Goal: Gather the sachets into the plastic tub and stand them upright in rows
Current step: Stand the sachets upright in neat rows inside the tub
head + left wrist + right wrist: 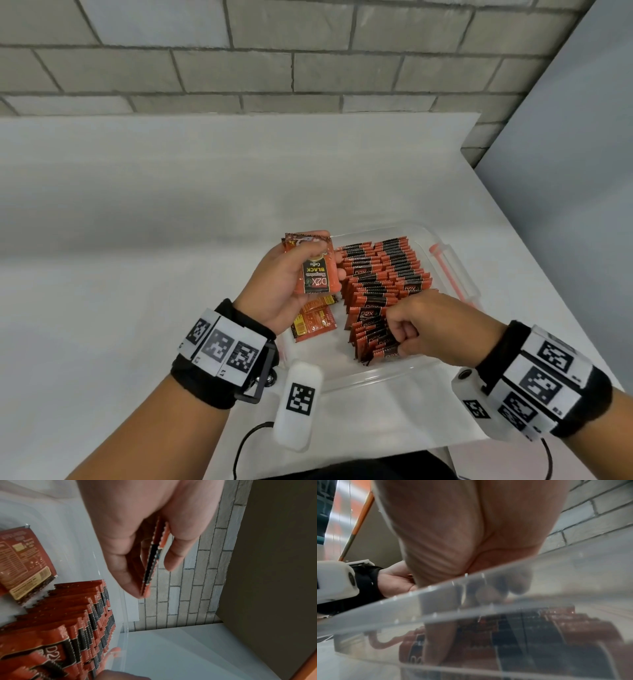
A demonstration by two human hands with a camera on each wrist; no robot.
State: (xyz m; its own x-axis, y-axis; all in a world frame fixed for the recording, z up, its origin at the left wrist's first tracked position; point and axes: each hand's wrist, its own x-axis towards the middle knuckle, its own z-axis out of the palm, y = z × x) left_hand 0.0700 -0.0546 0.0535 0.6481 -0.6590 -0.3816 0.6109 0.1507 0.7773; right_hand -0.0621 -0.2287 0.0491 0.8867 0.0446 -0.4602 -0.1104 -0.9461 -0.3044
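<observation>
A clear plastic tub sits on the white table. Red and black sachets stand in rows along its right half. Two more sachets lie flat on the tub floor at the left. My left hand hovers over the tub's left side and grips a small stack of sachets, seen edge-on in the left wrist view. My right hand is at the near end of the rows, fingers curled round the tops of the nearest standing sachets. Seen through the tub wall, its thumb runs down in front of them.
An orange latch sits on the tub's right rim. The white table stretches left and back to a grey brick wall. Its right edge runs diagonally close to the tub. A black cable hangs near my body.
</observation>
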